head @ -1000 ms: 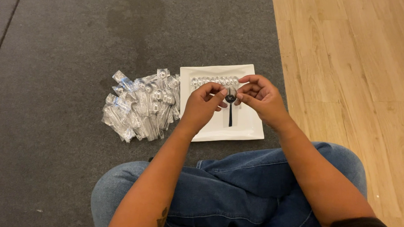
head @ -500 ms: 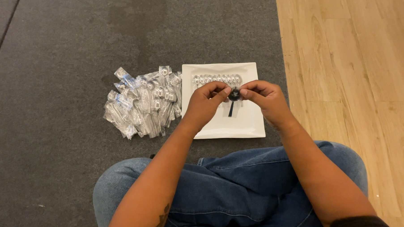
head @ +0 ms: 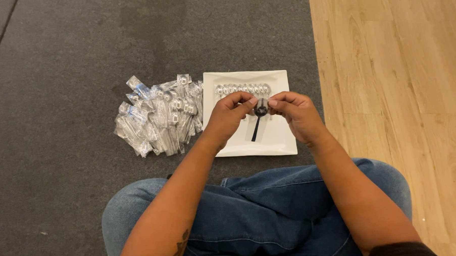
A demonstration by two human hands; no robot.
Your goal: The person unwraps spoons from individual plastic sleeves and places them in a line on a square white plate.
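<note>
My left hand (head: 228, 118) and my right hand (head: 299, 115) meet over a white square plate (head: 279, 141) on the dark carpet. Between their fingertips they pinch the clear wrapper of a small black plastic spoon (head: 258, 119), whose handle hangs down toward me. A row of several clear spoons (head: 242, 88) lies along the plate's far side, partly hidden by my fingers. A heap of clear-wrapped spoons (head: 159, 120) sits on the carpet just left of the plate, close to my left hand.
Dark grey carpet (head: 84, 57) covers the left and middle. A light wooden floor (head: 397, 61) runs down the right side. My legs in blue jeans (head: 261, 212) are crossed at the bottom, just below the plate.
Both hands have drawn slightly closer together around the spoon's bowl end. The view has shifted a little; the plate and heap stay where they were.
</note>
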